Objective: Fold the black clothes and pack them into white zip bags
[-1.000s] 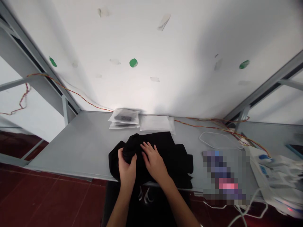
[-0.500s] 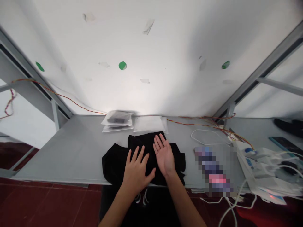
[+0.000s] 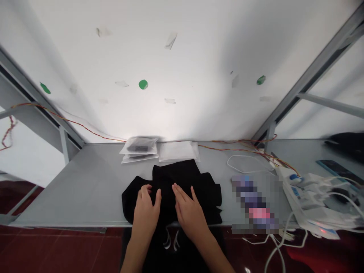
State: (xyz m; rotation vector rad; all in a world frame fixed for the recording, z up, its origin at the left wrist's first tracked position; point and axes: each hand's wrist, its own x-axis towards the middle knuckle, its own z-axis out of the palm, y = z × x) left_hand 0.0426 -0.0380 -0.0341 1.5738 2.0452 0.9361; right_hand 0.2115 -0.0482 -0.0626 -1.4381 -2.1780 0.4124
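A black cloth garment (image 3: pixel 182 172), loosely folded, lies near the front edge of the grey table. My left hand (image 3: pixel 146 210) is over its left part, fingers curled forward and the thumb standing apart; nothing shows in its grasp. Palm down, my right hand (image 3: pixel 190 212) rests on or just above the garment's middle, its fingers stretched out and the thumb spread. The kind of garment cannot be made out.
Behind the garment lie stacked frosted zip bags (image 3: pixel 139 149) with dark contents and a flat white packet (image 3: pixel 178 150). To the right are a blurred-out phone-like object (image 3: pixel 253 203), white cables and a power strip (image 3: pixel 301 204). A white wall (image 3: pixel 196 57) rises behind.
My right hand has turned from palm up to palm down and come lower onto the garment. My left hand has moved left, its fingers curling. The view has shifted slightly.
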